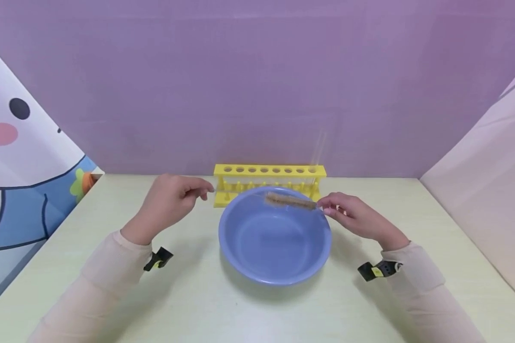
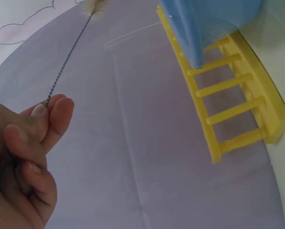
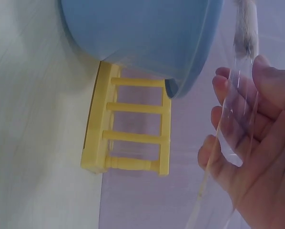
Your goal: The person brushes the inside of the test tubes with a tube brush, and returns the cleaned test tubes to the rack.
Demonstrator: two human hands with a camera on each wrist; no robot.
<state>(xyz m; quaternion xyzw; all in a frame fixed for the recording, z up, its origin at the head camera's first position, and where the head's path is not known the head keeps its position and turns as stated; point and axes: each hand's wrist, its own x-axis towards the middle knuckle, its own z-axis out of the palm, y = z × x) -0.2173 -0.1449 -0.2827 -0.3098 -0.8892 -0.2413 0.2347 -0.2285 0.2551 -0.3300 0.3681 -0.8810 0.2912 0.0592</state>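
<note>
My left hand (image 1: 167, 202) pinches the thin twisted-wire handle (image 2: 68, 59) of a test tube brush (image 1: 289, 200) between thumb and index finger. The brush lies nearly level over the far part of a blue basin (image 1: 274, 277). At the basin's right, my right hand (image 1: 358, 216) holds a clear test tube (image 3: 246, 67) with thumb and fingers. Tan bristles show inside that tube in the right wrist view. How far the tube reaches along the brush is hard to see.
Behind the basin stands a yellow test tube rack (image 1: 266, 171) with a row of holes. Another clear tube (image 1: 319, 152) stands upright in its right end. A purple cloth (image 1: 257, 85) hangs behind the pale table (image 1: 189, 295), and printed cloth (image 1: 25, 152) hangs at the left.
</note>
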